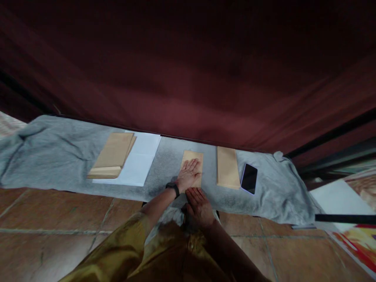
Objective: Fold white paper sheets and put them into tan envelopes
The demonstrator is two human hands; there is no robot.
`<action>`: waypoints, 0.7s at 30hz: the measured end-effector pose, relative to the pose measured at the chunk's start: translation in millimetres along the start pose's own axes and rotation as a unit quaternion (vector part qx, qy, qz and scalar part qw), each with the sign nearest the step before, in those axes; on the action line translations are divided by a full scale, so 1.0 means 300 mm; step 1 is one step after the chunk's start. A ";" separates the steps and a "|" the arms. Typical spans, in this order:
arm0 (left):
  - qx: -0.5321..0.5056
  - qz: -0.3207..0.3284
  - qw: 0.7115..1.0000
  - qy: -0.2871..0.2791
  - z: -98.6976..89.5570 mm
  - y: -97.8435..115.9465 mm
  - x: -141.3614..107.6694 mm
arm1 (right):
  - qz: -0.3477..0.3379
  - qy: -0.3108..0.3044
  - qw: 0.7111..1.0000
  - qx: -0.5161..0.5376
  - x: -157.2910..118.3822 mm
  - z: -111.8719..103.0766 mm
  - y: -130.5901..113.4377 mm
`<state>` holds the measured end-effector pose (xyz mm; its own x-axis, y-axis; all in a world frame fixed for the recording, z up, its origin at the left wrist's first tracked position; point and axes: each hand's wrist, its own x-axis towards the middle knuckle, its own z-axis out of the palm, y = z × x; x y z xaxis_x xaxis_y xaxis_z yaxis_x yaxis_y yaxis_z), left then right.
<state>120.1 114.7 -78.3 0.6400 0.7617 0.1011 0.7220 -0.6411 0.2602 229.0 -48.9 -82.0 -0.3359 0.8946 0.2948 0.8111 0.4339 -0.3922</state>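
A tan paper envelope lies flat on the grey cloth in front of me. Spread on its middle, palm down, is my left hand, with a dark band on the wrist. My right hand rests at the near end of the envelope, fingers stretched out and lying flat; its fingertips touch or nearly touch that lower edge. To the right, a stack of similar tan envelopes lies on the cloth. Further left, more brown envelopes overlap white paper sheets.
A phone lies beside the right stack. Grey cloth covers the long narrow surface, backed by a dark red panel. Brown floor tiles show below. At far right are a white board and a colourful printed sheet.
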 end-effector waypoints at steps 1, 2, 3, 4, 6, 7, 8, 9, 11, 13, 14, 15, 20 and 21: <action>0.002 -0.003 1.000 -0.004 -0.002 0.000 0.014 | -0.006 0.008 1.000 -0.010 0.000 0.002 0.001; 0.004 -0.007 1.000 -0.007 -0.004 -0.001 0.026 | -0.012 0.012 1.000 -0.017 0.001 0.003 0.001; 0.005 -0.011 1.000 -0.009 -0.006 -0.001 0.038 | -0.016 0.013 1.000 -0.022 0.002 0.002 0.001; 0.005 -0.016 1.000 -0.010 -0.007 -0.002 0.050 | -0.020 0.014 0.999 -0.025 0.004 0.002 0.001; 0.004 -0.024 1.000 -0.006 -0.007 -0.002 0.069 | -0.024 0.014 0.999 -0.025 0.008 -0.001 0.001; 0.003 -0.028 1.000 -0.003 -0.006 -0.003 0.078 | -0.025 0.014 0.999 -0.024 0.010 -0.003 0.001; 0.003 -0.031 1.000 0.001 -0.005 -0.004 0.086 | -0.026 0.014 0.999 -0.023 0.011 -0.004 0.001; 0.002 -0.034 0.999 0.004 -0.003 -0.004 0.094 | -0.027 0.015 0.999 -0.021 0.013 -0.005 0.002; 0.000 -0.038 0.999 0.010 0.001 -0.006 0.105 | -0.027 0.014 0.999 -0.019 0.014 -0.005 0.003; 0.000 -0.040 0.999 0.014 0.004 -0.008 0.111 | -0.027 0.012 0.999 -0.019 0.014 -0.005 0.004; 0.001 -0.040 0.999 0.016 0.005 -0.010 0.112 | -0.027 0.011 0.999 -0.019 0.013 -0.005 0.004; 0.002 -0.039 0.999 0.016 0.006 -0.012 0.110 | -0.027 0.010 0.999 -0.018 0.013 -0.004 0.004; 0.004 -0.002 1.000 0.009 0.005 -0.028 0.079 | -0.020 0.015 1.000 -0.004 0.012 -0.001 0.001; 0.004 0.006 1.000 0.006 0.004 -0.032 0.070 | -0.017 0.018 1.000 -0.001 0.012 0.000 0.000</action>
<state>127.0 136.9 -79.8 0.6457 0.7546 0.1168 0.7158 -0.6515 0.2515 227.8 -45.7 -81.0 -0.3459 0.8751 0.3384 0.8010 0.4632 -0.3793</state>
